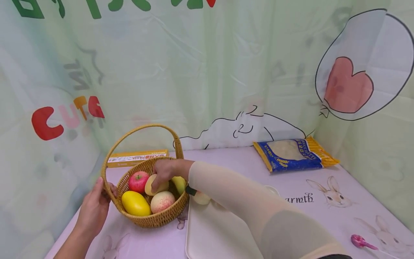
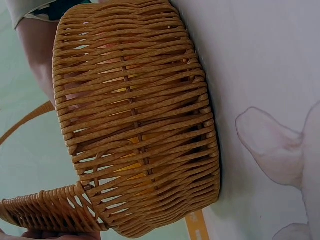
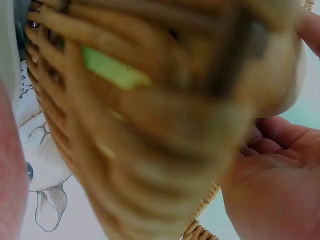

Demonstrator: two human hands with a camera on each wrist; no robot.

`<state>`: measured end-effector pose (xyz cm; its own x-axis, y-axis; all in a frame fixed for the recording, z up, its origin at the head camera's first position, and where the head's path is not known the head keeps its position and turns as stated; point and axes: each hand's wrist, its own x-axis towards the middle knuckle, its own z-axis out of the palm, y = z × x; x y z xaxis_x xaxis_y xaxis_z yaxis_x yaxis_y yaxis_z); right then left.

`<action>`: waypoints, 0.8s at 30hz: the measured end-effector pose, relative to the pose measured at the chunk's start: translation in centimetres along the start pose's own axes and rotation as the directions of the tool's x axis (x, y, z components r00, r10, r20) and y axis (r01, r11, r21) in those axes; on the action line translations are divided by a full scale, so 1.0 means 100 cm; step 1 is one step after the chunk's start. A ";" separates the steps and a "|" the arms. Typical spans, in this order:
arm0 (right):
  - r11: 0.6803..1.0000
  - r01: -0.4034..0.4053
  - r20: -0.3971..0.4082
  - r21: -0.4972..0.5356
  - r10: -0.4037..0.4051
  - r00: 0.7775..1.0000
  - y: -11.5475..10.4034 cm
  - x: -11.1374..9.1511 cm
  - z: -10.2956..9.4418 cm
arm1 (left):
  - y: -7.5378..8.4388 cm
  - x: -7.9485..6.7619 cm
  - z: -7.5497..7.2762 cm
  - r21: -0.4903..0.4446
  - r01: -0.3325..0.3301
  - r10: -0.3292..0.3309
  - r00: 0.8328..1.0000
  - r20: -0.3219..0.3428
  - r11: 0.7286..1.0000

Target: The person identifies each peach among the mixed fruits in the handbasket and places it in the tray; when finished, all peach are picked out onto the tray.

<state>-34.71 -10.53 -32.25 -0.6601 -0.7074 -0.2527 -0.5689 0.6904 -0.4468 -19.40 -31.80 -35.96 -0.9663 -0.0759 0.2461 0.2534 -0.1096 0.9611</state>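
A wicker basket (image 1: 155, 219) with a tall arched handle stands on the table at left of centre. My left hand (image 1: 97, 207) grips the handle's base at the basket's left side. In the left wrist view only a bit of that hand shows below the handle (image 2: 45, 210). Reaching into the basket, my right hand (image 1: 164, 169) holds a pale yellow-tan fruit (image 1: 149, 185). Around it lie a red apple (image 1: 139, 181), a yellow mango (image 1: 136, 204), a pinkish peach (image 1: 162, 202) and a yellow-green fruit (image 1: 179, 184). Blurred wicker (image 3: 165, 135) fills much of the right wrist view.
A cream tray (image 1: 210, 233) lies right of the basket, partly under my right arm, with a pale rounded thing (image 1: 201, 198) at its far edge. Behind the basket is a yellow pasta box (image 1: 129, 160). A blue pasta bag (image 1: 292, 154) and a pink-headed utensil (image 1: 359, 241) lie farther right.
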 end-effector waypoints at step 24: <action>0.992 0.120 -0.067 0.037 -0.117 0.991 -0.002 -0.022 -0.022 | 0.000 -0.001 0.000 0.002 0.015 -0.015 1.000 -0.010 1.000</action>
<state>-34.28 -8.78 -29.73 -0.6205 -0.7716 -0.1404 -0.6252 0.5947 -0.5054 -19.26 -31.76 -35.96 -0.9694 -0.0841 0.2304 0.2388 -0.1086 0.9650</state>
